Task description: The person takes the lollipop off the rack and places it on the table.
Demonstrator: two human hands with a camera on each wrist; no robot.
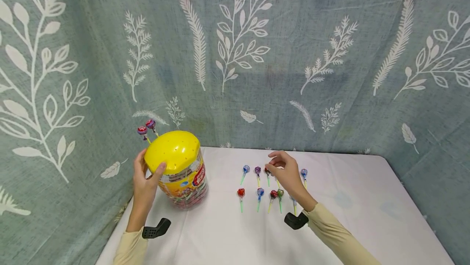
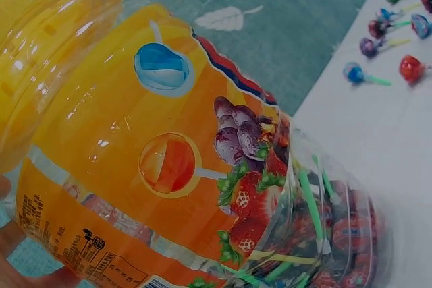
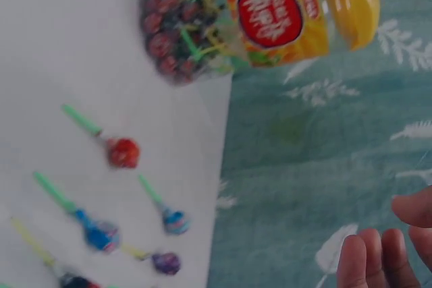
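Note:
A clear plastic jar of lollipops, with a yellow domed lid and an orange fruit label, leans on the white table at the left. My left hand grips it at the lid, thumb over the front edge and fingers round the left side. Two wrapped lollipops stick up behind the lid. Over the back row of loose lollipops is my right hand, fingers loosely bent, near a dark red lollipop. In the right wrist view nothing shows between its thumb and fingertips.
Several lollipops lie in two rough rows, among them a red one, a blue one and a purple one. A patterned grey-green curtain hangs behind the white table.

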